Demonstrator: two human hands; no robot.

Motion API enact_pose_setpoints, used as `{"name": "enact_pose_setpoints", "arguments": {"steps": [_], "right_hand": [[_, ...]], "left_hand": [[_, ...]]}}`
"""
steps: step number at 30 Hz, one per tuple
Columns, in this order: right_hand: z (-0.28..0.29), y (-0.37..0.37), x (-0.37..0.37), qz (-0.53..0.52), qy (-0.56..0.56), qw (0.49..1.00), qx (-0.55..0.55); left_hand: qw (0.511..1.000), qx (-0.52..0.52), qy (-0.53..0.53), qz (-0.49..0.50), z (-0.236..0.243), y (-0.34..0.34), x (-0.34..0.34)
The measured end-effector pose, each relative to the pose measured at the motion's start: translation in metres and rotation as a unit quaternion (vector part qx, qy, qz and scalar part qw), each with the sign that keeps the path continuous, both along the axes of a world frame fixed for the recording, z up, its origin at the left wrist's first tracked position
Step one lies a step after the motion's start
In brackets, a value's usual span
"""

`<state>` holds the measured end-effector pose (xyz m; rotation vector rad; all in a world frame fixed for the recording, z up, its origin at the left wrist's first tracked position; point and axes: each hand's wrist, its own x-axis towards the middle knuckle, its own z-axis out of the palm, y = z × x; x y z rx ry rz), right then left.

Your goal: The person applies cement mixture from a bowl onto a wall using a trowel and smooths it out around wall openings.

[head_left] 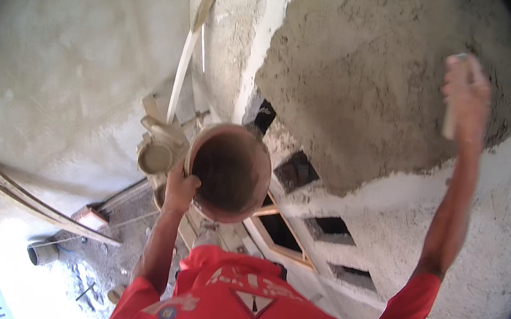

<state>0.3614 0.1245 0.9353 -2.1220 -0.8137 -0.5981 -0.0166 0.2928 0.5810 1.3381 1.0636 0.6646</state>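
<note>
My left hand (180, 191) grips the left rim of a round reddish-brown bucket (228, 172) with grey, mortar-coated inside. My right hand (469, 104) is raised at the upper right, closed on a long pale hand tool (448, 123), probably a float, against the rough wet-grey plaster patch (351, 69) on the wall; motion blurs it slightly. Just left of the bucket are mortar-caked containers (155, 158) and a long pale batten (184, 66) standing upward.
Smooth grey wall (71, 38) at left, with curved-looking planks (43, 202) low along it. Below the plaster patch are square openings (330, 227) and a wooden-framed window (278, 230). Planks (188, 228) lie underfoot. A pipe (43, 252) and rubble (84, 285) are on the ground at lower left.
</note>
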Motion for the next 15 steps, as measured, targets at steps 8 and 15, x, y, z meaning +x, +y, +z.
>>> {"name": "enact_pose_setpoints", "arguments": {"steps": [8,15], "right_hand": [[-0.055,-0.005,-0.050,0.087,0.186,0.956,-0.209],[-0.171,0.064,-0.036,0.211,0.314,0.864,-0.334]], "left_hand": [[0.998,0.055,0.001,-0.021,-0.025,-0.022,0.006],[1.000,0.009,-0.003,-0.024,-0.052,-0.017,-0.009]]}}
